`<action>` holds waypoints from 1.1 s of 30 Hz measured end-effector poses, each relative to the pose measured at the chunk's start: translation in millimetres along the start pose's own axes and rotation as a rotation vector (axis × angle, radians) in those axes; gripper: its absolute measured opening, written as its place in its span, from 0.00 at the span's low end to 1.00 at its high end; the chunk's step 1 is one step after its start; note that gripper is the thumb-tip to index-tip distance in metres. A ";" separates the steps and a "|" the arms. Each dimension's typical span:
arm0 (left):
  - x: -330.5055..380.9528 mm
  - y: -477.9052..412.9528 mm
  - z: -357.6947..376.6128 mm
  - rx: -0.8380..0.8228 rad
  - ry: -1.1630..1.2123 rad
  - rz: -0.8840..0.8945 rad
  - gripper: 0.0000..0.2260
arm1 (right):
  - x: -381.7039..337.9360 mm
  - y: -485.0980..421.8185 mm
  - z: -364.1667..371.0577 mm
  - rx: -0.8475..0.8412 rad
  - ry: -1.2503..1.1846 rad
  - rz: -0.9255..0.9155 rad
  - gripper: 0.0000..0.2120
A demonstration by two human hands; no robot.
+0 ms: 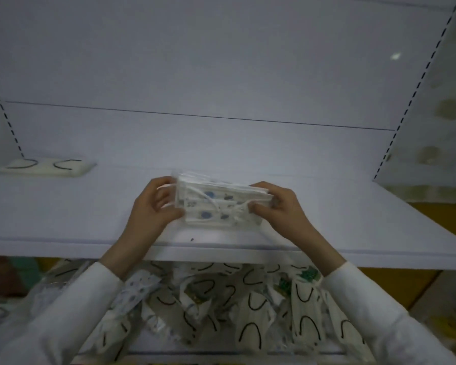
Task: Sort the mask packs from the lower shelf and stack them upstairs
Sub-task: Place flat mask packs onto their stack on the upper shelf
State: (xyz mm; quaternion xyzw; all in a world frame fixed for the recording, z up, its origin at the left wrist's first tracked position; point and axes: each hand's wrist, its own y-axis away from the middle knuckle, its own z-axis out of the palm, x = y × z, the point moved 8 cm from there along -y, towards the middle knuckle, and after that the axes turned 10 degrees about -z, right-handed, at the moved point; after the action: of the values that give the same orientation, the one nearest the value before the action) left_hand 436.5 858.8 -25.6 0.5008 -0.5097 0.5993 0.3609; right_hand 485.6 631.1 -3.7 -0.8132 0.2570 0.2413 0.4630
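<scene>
1. The stack of mask packs (pixel 217 206) is up on the upper shelf (pixel 340 227), near the front edge and roughly in the middle. I can't tell if its bottom edge touches the shelf or hangs just over it.
2. The left hand (pixel 156 206) has its fingers curled round the left end, and the right hand (pixel 277 206) pinches the right end. So both are gripping the same stack and nothing is let go.
3. My guess on handling: super light, soft and floppy. The wrap looks slippery, so the packs will probably slide on each other and fan out. The loose ear loops could snag too.
4. I reckon the best hold is on the two short ends, squeezed inward to square the edges up.
5. The long axis runs left to right, pretty much along the shelf's front edge. The printed face with blue blobs tilts toward the camera.
6. A cream pack (pixel 46 167) lies flat at the far left of the same shelf, well apart from the stack. The heap of loose packs (pixel 250 312) on the lower shelf (pixel 216 345) says there's plenty left to sort.
</scene>
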 end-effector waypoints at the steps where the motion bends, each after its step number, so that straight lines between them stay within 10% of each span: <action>1: -4.3 -4.4 -2.2 0.076 -0.024 -0.007 0.20 | 7.4 -5.1 7.9 -0.005 0.007 0.005 0.15; 13: -54.1 -24.9 -4.4 0.060 -0.225 -0.174 0.08 | 68.8 7.3 49.3 0.278 -0.271 0.437 0.14; 20: -58.4 -26.3 -8.9 0.150 -0.483 -0.174 0.05 | 69.9 6.8 35.5 0.101 0.057 0.383 0.01; 33: -42.6 -70.7 -118.9 0.335 -0.585 -0.226 0.06 | 89.0 -84.5 104.2 -0.109 0.130 0.457 0.12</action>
State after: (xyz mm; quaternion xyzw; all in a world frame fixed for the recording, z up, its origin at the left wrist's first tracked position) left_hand 485.7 993.2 -46.7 0.7567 -0.4275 0.4620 0.1766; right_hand 590.6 742.3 -54.0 -0.7717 0.4500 0.3006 0.3342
